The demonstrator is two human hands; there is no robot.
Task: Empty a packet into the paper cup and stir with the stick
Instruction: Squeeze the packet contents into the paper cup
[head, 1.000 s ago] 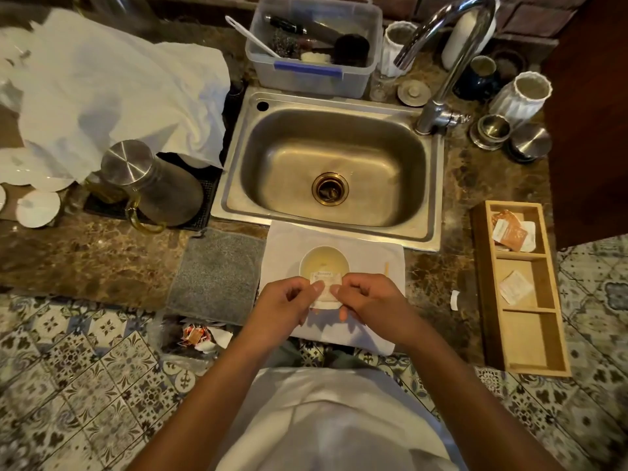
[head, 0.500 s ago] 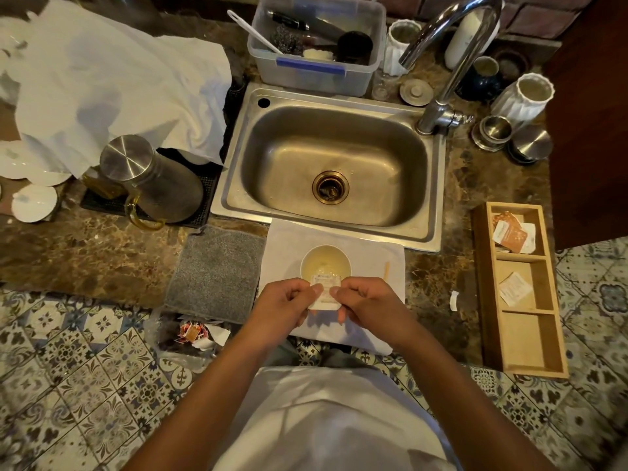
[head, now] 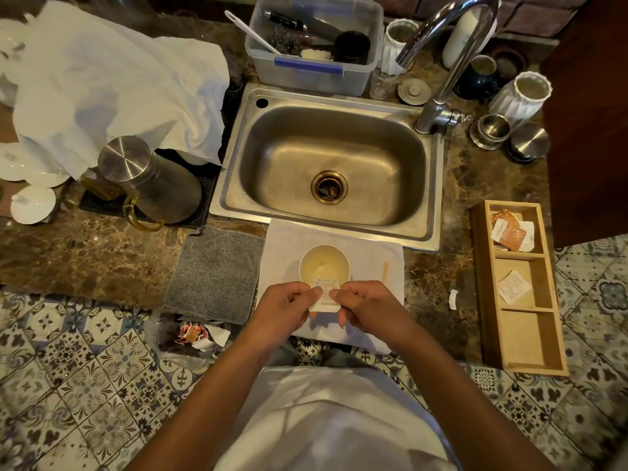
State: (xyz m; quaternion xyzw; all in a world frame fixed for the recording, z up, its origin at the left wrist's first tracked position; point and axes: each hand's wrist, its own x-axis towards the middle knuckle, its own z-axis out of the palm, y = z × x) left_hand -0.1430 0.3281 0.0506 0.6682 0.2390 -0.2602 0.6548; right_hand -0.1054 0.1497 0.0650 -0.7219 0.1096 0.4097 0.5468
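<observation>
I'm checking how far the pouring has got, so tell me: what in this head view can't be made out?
- Packet: torn open or not is unclear; fingertips of left hand and right hand cover its top corners, and the print is too small to read.
- Paper cup: near rim hidden behind the packet; contents indistinct.
- Stick: lower end hidden by the right hand.

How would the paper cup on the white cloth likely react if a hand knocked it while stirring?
The paper cup looks thin-walled and light, so a knock would probably slide or tip it. It seems to hold only a little pale contents, adding little ballast. The soft white cloth under it may make its footing less steady.
</observation>
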